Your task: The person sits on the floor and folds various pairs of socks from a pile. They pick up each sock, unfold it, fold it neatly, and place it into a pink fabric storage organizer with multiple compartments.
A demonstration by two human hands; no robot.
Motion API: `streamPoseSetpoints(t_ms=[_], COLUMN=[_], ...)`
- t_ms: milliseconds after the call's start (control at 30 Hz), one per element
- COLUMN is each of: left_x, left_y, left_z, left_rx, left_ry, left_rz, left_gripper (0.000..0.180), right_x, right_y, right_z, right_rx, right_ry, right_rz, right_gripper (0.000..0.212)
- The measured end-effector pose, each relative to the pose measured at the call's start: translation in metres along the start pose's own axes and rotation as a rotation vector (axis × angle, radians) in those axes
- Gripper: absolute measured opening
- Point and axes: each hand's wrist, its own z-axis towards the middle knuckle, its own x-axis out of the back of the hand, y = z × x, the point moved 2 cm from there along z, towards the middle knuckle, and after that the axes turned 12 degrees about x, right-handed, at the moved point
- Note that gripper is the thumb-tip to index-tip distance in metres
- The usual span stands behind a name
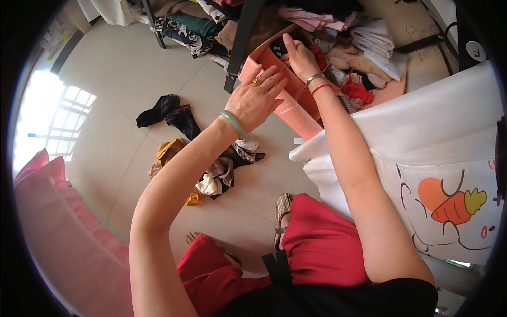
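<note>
In the head view, the hands are apart over the pink box (296,115): the left hand (256,99) spreads loosely at its near wall, the right hand (303,59) reaches above its compartments — any grip, I cannot tell. Clothes (224,170) lie left of the box. Arranging it seems underway — next likely calls for steadying that wall.
</note>
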Motion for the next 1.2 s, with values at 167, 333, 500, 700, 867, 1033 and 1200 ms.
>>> streamPoseSetpoints(t_ms=[167,333,500,700,867,1033,1200], left_x=[-0.003,0.002,0.009,0.04,0.048,0.017,-0.009], left_y=[0.001,0.005,-0.001,-0.015,-0.029,-0.045,-0.046], left_z=[0.004,0.0,-0.011,-0.008,-0.055,-0.116,-0.162], left_rx=[-0.011,0.004,0.157,0.743,0.968,1.26,1.491], left_ry=[-0.001,-0.012,0.042,0.02,-0.011,-0.09,-0.134], left_rz=[0.004,-0.022,-0.4,-1.877,-1.865,-1.712,-1.605], left_gripper=[0.049,0.049,0.044,0.074,0.068,0.063,0.064], right_x=[0.004,0.004,0.01,0.012,-0.022,-0.066,-0.102], right_y=[0.022,0.006,-0.014,-0.106,-0.107,-0.061,-0.018], right_z=[0.007,-0.001,-0.008,-0.072,-0.111,-0.144,-0.163], right_rx=[-0.077,-0.046,0.041,-0.125,-0.267,-0.411,-0.506], right_ry=[-0.124,-0.073,0.011,-0.166,-0.316,-0.429,-0.435], right_rz=[0.189,0.141,0.067,1.28,1.42,1.241,0.949], right_gripper=[0.085,0.086,0.078,0.078,0.08,0.086,0.088])
